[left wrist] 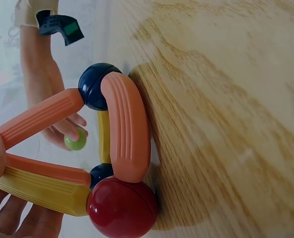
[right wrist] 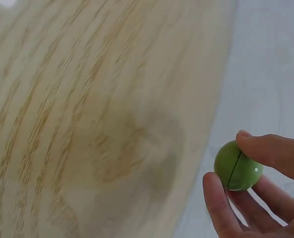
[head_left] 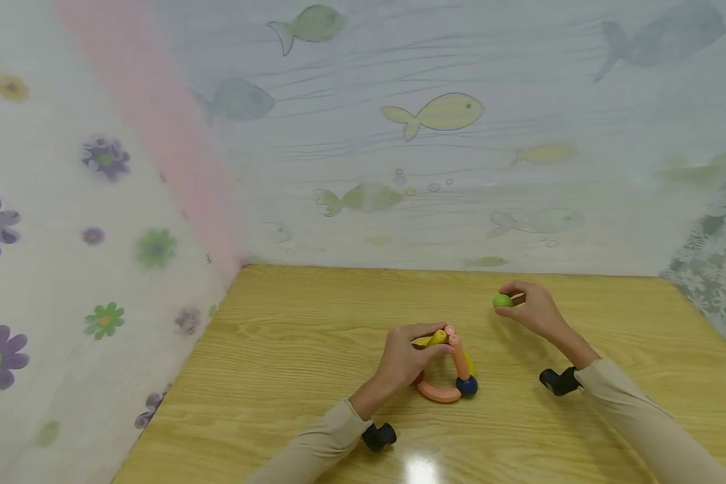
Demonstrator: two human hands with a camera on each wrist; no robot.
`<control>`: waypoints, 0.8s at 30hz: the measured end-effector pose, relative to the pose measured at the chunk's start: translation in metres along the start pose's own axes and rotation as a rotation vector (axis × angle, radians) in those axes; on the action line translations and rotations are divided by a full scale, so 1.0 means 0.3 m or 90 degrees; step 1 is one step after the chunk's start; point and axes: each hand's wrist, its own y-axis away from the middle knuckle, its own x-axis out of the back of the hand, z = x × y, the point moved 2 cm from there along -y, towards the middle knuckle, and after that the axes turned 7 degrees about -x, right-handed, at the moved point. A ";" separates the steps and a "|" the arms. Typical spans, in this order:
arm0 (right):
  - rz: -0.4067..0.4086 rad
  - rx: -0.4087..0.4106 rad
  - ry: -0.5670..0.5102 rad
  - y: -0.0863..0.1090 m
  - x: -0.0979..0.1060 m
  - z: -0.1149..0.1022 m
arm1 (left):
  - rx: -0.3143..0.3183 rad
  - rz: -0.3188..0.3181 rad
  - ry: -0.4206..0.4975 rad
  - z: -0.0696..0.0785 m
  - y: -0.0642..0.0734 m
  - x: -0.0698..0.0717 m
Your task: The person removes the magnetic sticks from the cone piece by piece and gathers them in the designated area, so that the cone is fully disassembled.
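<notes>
On the table stands a frame of magnetic building rods and balls. Its base has a curved orange rod (left wrist: 127, 126) running between a dark blue ball (left wrist: 92, 87) and a red ball (left wrist: 122, 208); another blue ball (left wrist: 101, 173) shows behind. An orange rod (head_left: 461, 359) and a yellow rod (left wrist: 42, 191) lean up towards the top, where my left hand (head_left: 402, 356) holds the gathered rod ends between thumb and fingers. To the right, above the table, my right hand (head_left: 538, 309) pinches a green ball (right wrist: 236, 166) between thumb and fingertips, apart from the frame.
The wood-grain table (head_left: 290, 363) meets a wall covering with fish pictures (head_left: 450, 111) at the back. A flowered white covering (head_left: 105, 269) borders the left side, and lace-like fabric (head_left: 716, 262) the right. Black wrist devices (head_left: 380, 437) sit under both cuffs.
</notes>
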 end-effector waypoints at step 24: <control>0.014 -0.008 -0.012 -0.057 -0.055 0.124 | -0.007 0.003 -0.016 -0.072 0.006 -0.014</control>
